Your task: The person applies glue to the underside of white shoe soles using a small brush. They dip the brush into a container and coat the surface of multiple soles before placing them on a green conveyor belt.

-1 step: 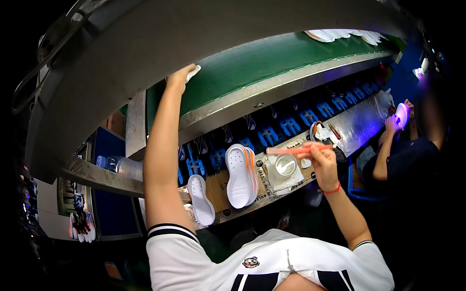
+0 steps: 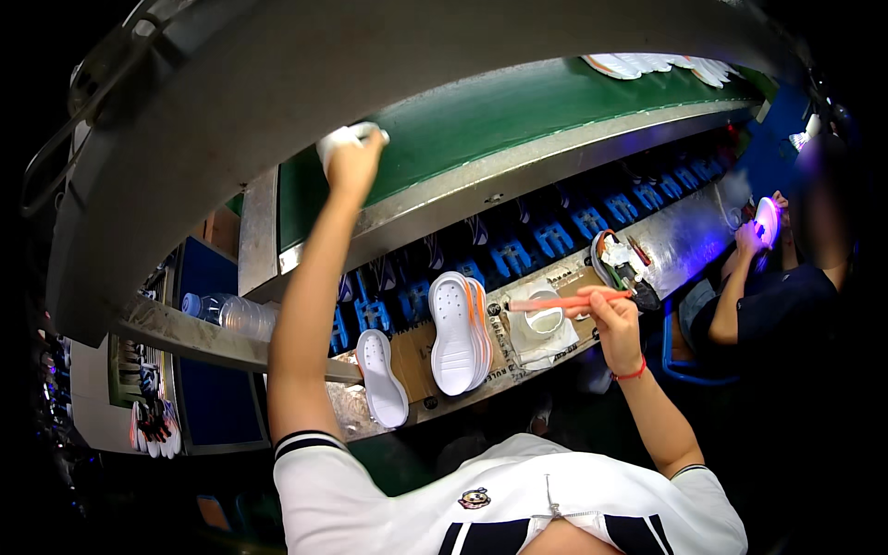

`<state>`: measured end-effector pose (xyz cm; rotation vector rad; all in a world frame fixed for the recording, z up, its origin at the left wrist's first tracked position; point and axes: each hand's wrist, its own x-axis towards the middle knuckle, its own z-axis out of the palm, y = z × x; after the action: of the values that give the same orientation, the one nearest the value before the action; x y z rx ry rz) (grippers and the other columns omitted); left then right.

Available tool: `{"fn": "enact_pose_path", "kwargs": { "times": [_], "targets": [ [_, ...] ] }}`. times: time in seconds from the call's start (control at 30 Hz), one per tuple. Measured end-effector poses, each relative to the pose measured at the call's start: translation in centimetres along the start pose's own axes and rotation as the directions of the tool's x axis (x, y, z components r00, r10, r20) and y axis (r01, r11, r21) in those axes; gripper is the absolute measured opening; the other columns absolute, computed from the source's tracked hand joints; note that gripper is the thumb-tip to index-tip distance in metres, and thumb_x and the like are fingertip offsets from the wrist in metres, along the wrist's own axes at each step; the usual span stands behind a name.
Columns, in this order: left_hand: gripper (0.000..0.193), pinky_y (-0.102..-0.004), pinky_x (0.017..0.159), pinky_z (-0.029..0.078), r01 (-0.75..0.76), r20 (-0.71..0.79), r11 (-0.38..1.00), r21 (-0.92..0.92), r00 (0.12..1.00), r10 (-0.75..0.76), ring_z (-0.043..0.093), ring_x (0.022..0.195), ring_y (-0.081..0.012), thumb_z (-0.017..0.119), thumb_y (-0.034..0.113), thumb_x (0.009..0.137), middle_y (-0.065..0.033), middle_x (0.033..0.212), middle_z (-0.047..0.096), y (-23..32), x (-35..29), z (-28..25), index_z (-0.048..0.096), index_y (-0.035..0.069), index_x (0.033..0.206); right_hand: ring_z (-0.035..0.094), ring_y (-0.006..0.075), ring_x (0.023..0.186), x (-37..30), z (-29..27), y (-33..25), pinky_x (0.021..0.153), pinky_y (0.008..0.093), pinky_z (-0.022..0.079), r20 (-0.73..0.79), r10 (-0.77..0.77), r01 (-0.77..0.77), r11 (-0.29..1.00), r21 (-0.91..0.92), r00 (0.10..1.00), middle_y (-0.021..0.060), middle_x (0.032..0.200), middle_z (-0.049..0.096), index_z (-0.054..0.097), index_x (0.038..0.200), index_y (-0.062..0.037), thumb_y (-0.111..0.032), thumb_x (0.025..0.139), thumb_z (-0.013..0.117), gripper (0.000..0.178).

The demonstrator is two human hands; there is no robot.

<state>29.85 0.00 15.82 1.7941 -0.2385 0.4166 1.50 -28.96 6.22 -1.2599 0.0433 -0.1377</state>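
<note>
— How many soles do you count on the bench?

— One white shoe sole (image 2: 382, 379) lies by itself at the left end of the workbench (image 2: 680, 239), tread up. Just right of it stands a stack of soles (image 2: 460, 333), white with orange edges; I make out three or so, but the ones behind are mostly hidden, so I can't fix the number. More white pieces (image 2: 661, 65) sit far off on the green conveyor belt (image 2: 518, 116), cut by the rim.

— And the hands?

— The left hand (image 2: 353, 165) is raised to the near edge of the belt, fingers curled tight round a white sole (image 2: 344, 138); only its end shows above the fist. The right hand (image 2: 612, 316) pinches an orange-handled brush (image 2: 564, 302) between thumb and fingertips, holding it level over a small round cup (image 2: 544, 319).

— Anything in the cup?

— It sits on crumpled plastic sheet (image 2: 546, 344), and I can't tell what's inside. Behind it is a dark tray (image 2: 622, 265) of tools, orange and red bits sticking out, too small to name.

— Anything else?

— One clear plastic bottle (image 2: 231, 315) lies on the metal shelf (image 2: 176, 335) to the left. At the right, another person's hand (image 2: 751, 237) holds a sole (image 2: 766, 218) under violet light.
</note>
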Motion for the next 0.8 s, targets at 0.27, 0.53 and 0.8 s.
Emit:
{"fn": "enact_pose_path", "kwargs": {
  "times": [0.27,0.53,0.8],
  "targets": [
    [0.022,-0.0375,0.076,0.047,-0.746,0.907,0.548,0.378,0.418,-0.058,0.054,0.092,-0.0282,0.058,0.008,0.066,-0.0118,0.088,0.054,-14.1,-25.9,-6.6,0.053,0.006,0.088,0.06,0.0108,0.078,-5.5,-4.9,4.8,0.074,0.0244,0.044,-0.097,0.155,-0.173,0.962,-0.212,0.983,0.0114,0.085,0.069,0.067,0.09,0.007,-0.02,0.094,0.048,0.033],
    [0.017,-0.036,0.079,0.043,-0.941,0.893,0.224,0.255,0.14,-0.427,0.06,0.087,-0.0204,0.053,0.018,0.077,-0.0002,0.08,0.065,-24.5,-28.2,-9.5,0.068,0.015,0.071,0.059,0.0074,0.072,-4.8,-5.6,8.3,0.065,0.0207,0.042,-0.074,0.162,-0.176,0.943,-0.283,0.984,0.0088,0.079,0.07,0.065,0.096,0.0053,-0.02,0.094,0.05,0.03],
    [0.013,-0.0385,0.083,0.044,-0.906,0.978,0.409,0.113,0.029,-0.205,0.062,0.085,-0.0247,0.062,0.022,0.076,-0.0032,0.08,0.063,-8.4,-20.7,-9.9,0.062,0.018,0.089,0.063,0.0099,0.068,0.9,-8.4,12.5,0.063,0.0234,0.048,-0.21,-0.088,-0.065,0.777,-0.626,0.974,0.0085,0.076,0.07,0.067,0.093,0.004,-0.022,0.091,0.055,0.028]
  ]
}}
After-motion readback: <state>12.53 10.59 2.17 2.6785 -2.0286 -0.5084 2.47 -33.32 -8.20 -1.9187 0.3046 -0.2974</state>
